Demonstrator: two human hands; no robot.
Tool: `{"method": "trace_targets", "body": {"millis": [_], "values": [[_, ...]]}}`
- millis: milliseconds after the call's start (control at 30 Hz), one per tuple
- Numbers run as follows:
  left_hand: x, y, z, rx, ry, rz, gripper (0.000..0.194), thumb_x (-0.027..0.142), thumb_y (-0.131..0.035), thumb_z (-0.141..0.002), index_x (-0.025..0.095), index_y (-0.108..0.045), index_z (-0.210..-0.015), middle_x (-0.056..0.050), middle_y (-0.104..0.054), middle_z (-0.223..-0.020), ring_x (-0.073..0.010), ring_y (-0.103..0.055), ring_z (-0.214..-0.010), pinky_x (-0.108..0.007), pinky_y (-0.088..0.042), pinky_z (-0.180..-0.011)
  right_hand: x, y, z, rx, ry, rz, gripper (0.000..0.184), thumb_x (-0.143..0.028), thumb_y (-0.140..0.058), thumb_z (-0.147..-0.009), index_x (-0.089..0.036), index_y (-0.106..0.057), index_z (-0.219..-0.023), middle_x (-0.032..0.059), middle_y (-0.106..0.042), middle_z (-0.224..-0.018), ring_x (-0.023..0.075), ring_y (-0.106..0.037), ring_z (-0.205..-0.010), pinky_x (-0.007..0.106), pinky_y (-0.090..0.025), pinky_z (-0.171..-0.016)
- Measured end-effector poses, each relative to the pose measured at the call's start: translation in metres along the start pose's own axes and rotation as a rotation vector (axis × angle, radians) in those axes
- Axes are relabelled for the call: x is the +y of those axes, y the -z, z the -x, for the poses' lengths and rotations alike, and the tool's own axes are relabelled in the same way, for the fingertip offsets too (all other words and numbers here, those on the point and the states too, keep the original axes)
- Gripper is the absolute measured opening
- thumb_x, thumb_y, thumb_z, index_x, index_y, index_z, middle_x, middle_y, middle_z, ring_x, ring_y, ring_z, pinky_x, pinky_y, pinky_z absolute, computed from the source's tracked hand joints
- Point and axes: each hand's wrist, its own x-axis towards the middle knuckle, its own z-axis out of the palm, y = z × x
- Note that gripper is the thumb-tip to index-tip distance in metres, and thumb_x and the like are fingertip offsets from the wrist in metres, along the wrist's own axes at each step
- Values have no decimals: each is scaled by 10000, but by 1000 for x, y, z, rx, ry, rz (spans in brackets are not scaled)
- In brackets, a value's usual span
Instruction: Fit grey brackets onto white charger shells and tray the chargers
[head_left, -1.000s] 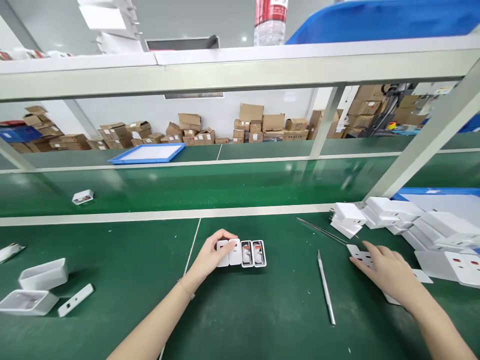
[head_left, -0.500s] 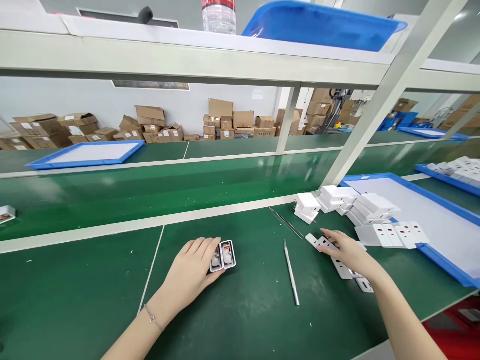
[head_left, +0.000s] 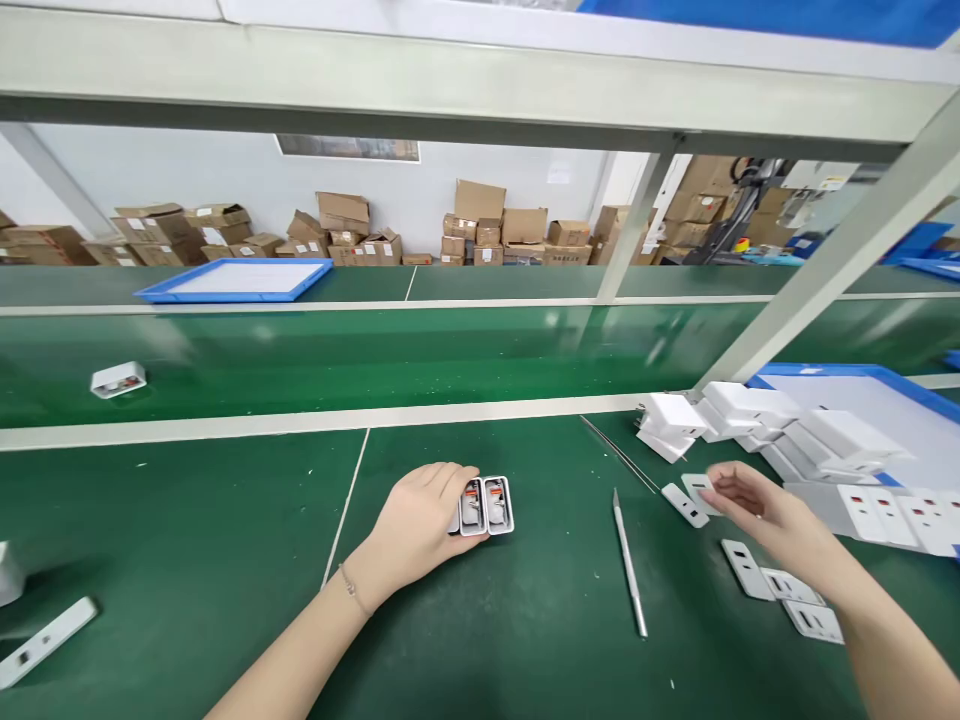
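My left hand (head_left: 420,515) is closed around white open-topped plug housings (head_left: 496,505) that stand side by side on the green bench; orange and metal parts show inside. Between the thumb and fingers of my right hand (head_left: 769,515) is a small white cover plate (head_left: 697,490) with slots. Just beside it lies another plate (head_left: 684,506), and more loose plates (head_left: 748,570) lie below my right hand. A slim silver craft knife (head_left: 630,570) rests between my hands. Behind it are thin metal tweezers (head_left: 619,452).
White plug adapters (head_left: 671,418) are piled at the right, beside a blue-rimmed tray (head_left: 840,372). A single housing (head_left: 118,380) sits on the sunken green strip at left. A long white plate (head_left: 46,642) lies front left. A slanted shelf post (head_left: 817,260) rises behind the pile.
The view has shifted, so the bench items appear further right or left. My right hand has pinched a cover plate and lifted it apart from the row. My left hand still grips the housings.
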Motion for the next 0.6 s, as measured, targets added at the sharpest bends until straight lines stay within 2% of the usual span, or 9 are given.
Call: {"method": "trace_targets", "body": {"millis": [67, 133, 200, 300, 367, 467, 533, 600], "values": [[0, -1, 0, 8, 12, 12, 588, 397, -774, -700, 136, -495, -1147, -77, -683, -1002, -237, -670, -868, -375, -555, -769, -36, -17, 3, -52, 123, -261, 387, -557, -624, -769, -228, -577, -968, 67, -650, -891, 205, -645, -783, 284, -530, -650], [-1, -3, 0, 11, 24, 19, 605, 413, -768, -705, 134, -476, -1156, -78, -681, -995, -236, -671, -859, -373, -554, -763, -79, -39, 5, -247, 201, -413, 306, -449, -636, -821, -224, -579, -1019, 39, -638, -827, 168, -633, -738, 269, -534, -666], [-1, -4, 1, 26, 38, 30, 614, 428, -765, -705, 129, -461, -1148, -88, -678, -979, -239, -671, -836, -369, -553, -734, -120, -65, 3, -407, 309, -502, 219, -353, -606, -861, -212, -578, -1026, 25, -638, -838, 139, -620, -720, 258, -532, -676], [-2, -6, 2, 57, 53, 54, 601, 472, -745, -720, 132, -450, -1119, -89, -675, -936, -236, -668, -787, -355, -545, -674, -157, -100, -3, -467, 426, -494, 146, -261, -556, -899, -214, -592, -1033, 27, -652, -964, 132, -618, -823, 268, -527, -766], [-2, -6, 2, 67, 64, 69, 580, 513, -716, -740, 140, -449, -1096, -80, -672, -905, -228, -664, -759, -346, -539, -646, -167, -117, -6, -475, 469, -444, 155, -216, -538, -911, -229, -601, -1053, 20, -645, -1028, 127, -610, -868, 262, -519, -785], [-3, -7, 2, 76, 79, 86, 566, 528, -712, -740, 146, -449, -1065, -62, -664, -867, -215, -654, -729, -333, -532, -629, -168, -130, -7, -513, 537, -369, 187, -177, -506, -931, -247, -589, -1083, 9, -628, -1034, 112, -597, -831, 243, -517, -729], [-3, -8, 2, 87, 82, 95, 574, 530, -715, -736, 143, -446, -1063, -60, -661, -868, -212, -650, -730, -332, -532, -637, -166, -132, -5, -474, 620, -291, 186, -177, -480, -947, -245, -576, -1091, 14, -616, -979, 125, -584, -844, 258, -519, -719], [-3, -9, 3, 96, 85, 96, 577, 532, -699, -750, 135, -441, -1081, -68, -661, -880, -214, -649, -741, -334, -532, -644, -165, -132, -3, -386, 718, -183, 189, -182, -486, -947, -236, -569, -1108, 41, -602, -1015, 166, -564, -971, 304, -527, -786]]}}
